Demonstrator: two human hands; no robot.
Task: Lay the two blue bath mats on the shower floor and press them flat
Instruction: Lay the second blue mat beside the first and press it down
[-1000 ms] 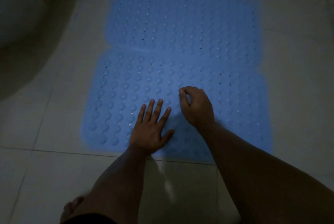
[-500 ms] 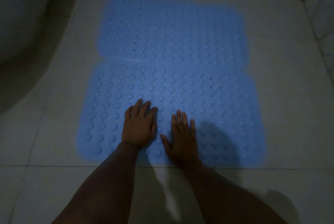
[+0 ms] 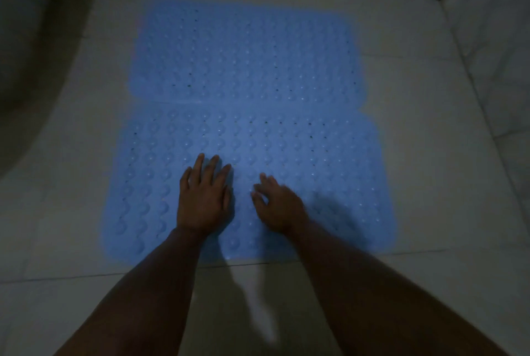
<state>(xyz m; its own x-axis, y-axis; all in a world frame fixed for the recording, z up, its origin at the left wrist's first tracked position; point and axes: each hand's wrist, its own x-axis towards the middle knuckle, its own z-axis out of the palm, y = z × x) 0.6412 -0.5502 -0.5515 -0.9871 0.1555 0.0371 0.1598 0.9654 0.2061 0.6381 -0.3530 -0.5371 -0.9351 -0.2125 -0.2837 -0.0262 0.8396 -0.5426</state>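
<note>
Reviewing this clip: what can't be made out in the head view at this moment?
- Right hand: motion-blurred; whether its fingers touch the near bath mat is unclear.
- Mat surface under the left hand: covered by the palm, so flatness there is unseen.
- Far bath mat: dim and soft; any lifted edge is not discernible.
- Rounded white fixture: cut off by the left edge, unidentifiable.

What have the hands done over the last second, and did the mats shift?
The right hand, flat half a second ago, now has loosely curled, blurred fingers, seemingly lifting. The left hand stays flat on the near mat, fingers closed together since a second ago. Both mats, near and far mat, lie as before.
</note>
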